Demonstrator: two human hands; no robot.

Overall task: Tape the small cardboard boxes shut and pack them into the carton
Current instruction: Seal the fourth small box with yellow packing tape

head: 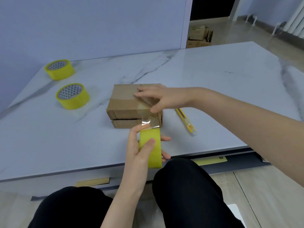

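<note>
Our left hand [136, 149] grips a yellow tape roll [150, 149] just in front of the cardboard box [128, 102]. The thumb lies across the roll's outer face and the fingers curl round behind it. A clear strip of tape [150, 123] runs from the top of the roll up the near side of the box, at its right end, and is crumpled where it leaves the roll.

Our right hand [159, 97] lies flat on the box's top at the right, fingers straight and spread and gripping nothing. The fingertips rest on the glossy tape there and the thumb sits at the top front edge. A dark gap runs across the near side of the box, left of the strip.

A yellow box cutter [185, 121] lies on the marble table [222, 89], just right of the left hand and under the right forearm. Two spare tape rolls [72, 95] [59, 69] sit well to the left of both hands. Far beyond the right hand, brown cartons [199, 36] stand on the floor.
</note>
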